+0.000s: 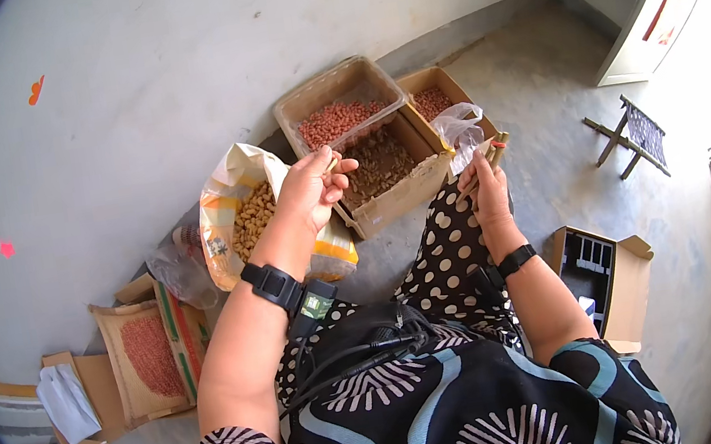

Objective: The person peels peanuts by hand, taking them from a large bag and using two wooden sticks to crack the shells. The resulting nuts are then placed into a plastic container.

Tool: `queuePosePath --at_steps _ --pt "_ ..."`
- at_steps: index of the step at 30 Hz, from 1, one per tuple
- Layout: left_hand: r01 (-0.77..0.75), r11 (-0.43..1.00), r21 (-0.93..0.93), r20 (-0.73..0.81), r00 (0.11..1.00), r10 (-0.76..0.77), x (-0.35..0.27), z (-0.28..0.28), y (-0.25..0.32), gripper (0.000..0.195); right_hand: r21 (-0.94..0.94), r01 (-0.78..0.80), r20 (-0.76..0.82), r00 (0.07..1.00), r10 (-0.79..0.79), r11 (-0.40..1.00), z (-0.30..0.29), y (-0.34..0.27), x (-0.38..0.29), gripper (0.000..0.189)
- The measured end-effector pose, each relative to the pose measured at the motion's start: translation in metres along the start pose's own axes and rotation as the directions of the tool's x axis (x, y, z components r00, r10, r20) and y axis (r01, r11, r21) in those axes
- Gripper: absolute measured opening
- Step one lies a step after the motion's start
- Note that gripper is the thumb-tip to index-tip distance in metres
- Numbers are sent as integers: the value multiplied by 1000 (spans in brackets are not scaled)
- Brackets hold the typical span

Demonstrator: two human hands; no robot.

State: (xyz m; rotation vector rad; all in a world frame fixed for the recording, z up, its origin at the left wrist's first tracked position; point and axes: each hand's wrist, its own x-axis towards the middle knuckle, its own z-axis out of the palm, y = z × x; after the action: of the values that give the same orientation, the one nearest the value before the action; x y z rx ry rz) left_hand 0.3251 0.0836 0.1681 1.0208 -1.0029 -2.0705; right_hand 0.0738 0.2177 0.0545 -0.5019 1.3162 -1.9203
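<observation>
My left hand (313, 187) is raised between a bag and a box, thumb and fingers pinched on a small pale piece (332, 164) that looks like a peanut. In my right hand (487, 190), over my right knee, are wooden sticks (496, 146) bound with red near the top. Unshelled peanuts (254, 217) fill part of an open white and yellow bag (217, 245) beside my left forearm. Ahead stands a cardboard box (403, 196) with empty shells (378, 164) on its bottom. A clear plastic bin (336, 85) holding red shelled peanuts (338, 122) rests at its far end.
Another carton (457, 95) with red kernels and a clear plastic bag (459, 122) adjoins the box. At left, a woven sack (120, 364) shows red kernels. A folding stool (632, 132) and an open cardboard box with black lining (585, 268) are at right. A wall (156, 66) rises ahead.
</observation>
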Motion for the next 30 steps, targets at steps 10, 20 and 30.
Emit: queuePosePath --at_steps 10,20,30 --pt "-54 822 566 -89 988 126 60 7 14 19 -72 -14 38 999 16 997 14 5 10 34" --pt "47 765 643 -162 984 75 82 -8 -10 23 -13 -2 35 999 3 1000 8 10 15 35" --pt "125 944 304 -199 978 -66 85 -57 -39 9 1 -31 65 997 31 1000 11 8 14 32"
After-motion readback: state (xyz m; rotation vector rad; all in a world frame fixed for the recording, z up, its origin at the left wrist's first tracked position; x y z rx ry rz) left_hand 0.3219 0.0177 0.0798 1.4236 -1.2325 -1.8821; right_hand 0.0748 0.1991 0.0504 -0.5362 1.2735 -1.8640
